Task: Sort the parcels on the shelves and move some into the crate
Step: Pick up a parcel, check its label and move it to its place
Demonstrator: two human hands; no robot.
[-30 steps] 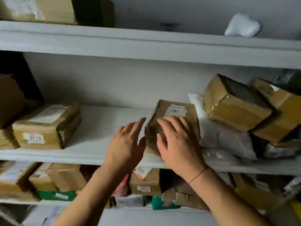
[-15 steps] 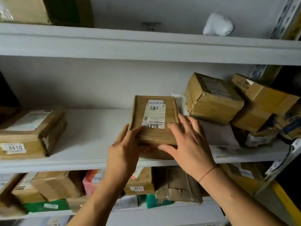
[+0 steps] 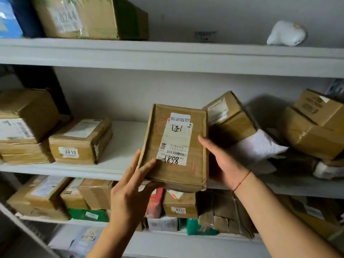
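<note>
A flat brown cardboard parcel [image 3: 175, 146] with a white label and handwritten digits is held up in front of the middle shelf [image 3: 121, 146], tilted with its label towards me. My left hand [image 3: 130, 192] holds its lower left corner, thumb on the face and fingers beneath. My right hand [image 3: 223, 162] grips its right edge, with fingers behind the parcel. No crate is in view.
Brown parcels marked 0410 [image 3: 80, 142] lie stacked at the shelf's left. Tilted boxes [image 3: 229, 116] and a white bag [image 3: 256, 146] crowd the right. A parcel marked 0227 [image 3: 180, 203] and others fill the lower shelf. The top shelf holds a large box [image 3: 89, 17] and a white object [image 3: 286, 34].
The parcel has been lifted off the middle shelf and tilted up towards me. My right hand has slid from its top to its right edge.
</note>
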